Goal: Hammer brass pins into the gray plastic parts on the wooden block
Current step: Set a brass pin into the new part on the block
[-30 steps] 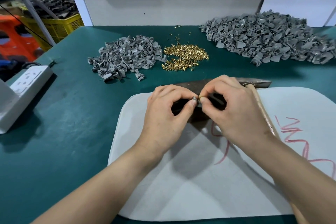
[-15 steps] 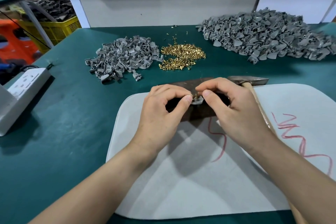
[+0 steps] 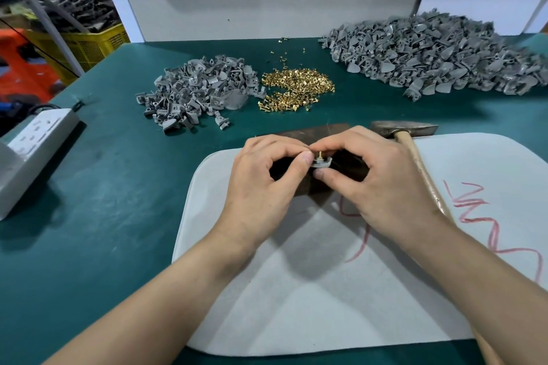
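Note:
A small gray plastic part sits over the dark wooden block, with a brass pin standing up in it. My left hand pinches the part from the left with thumb and forefinger. My right hand pinches it from the right, thumb under it and forefinger at the pin. A hammer with a wooden handle lies to the right of my right hand, its head by the block. Most of the block is hidden under my hands.
A white felt mat with red scribbles covers the green table. Behind the block lie a small heap of gray parts, a heap of brass pins and a large heap of gray parts. A white power strip sits at left.
Both hands have lowered the gray part onto the block, and the brass pin now shows standing upright in it. The hammer has not moved.

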Demonstrator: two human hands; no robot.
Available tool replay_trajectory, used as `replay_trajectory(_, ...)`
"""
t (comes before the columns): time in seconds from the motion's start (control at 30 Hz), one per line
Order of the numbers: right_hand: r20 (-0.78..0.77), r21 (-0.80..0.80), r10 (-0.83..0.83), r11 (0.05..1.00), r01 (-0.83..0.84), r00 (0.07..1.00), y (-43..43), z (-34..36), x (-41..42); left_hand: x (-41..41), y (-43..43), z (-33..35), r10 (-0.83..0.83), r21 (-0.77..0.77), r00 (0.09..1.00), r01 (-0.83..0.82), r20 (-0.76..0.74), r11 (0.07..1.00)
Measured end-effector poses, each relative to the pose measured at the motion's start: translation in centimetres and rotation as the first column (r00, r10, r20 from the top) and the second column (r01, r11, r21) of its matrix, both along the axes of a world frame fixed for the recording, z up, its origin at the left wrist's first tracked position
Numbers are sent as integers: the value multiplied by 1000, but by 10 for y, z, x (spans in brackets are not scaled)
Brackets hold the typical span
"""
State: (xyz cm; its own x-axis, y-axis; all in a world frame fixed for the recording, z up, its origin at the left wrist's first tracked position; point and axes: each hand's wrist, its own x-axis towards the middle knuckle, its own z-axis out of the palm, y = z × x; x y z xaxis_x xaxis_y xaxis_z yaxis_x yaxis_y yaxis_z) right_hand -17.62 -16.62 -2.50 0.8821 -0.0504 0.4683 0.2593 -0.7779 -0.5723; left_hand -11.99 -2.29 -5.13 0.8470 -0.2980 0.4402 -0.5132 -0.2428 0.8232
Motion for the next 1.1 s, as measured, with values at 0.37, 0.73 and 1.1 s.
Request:
replay_trajectory(0.37,-6,103,38,994,-37,999,-2,-1,0,-1,0,-1,14,-6,1000,-13,14,1000)
replay_trajectory(0.73,-30,140,10,990,-6,1000,-1,3,-1,-4,1,2,-2,-2,998,2,56,1000)
replay_trajectory(1.1,-38,131,-99,986,104,994,-1,0,-2,-6,1,5,-32,15,998,32,48,999)
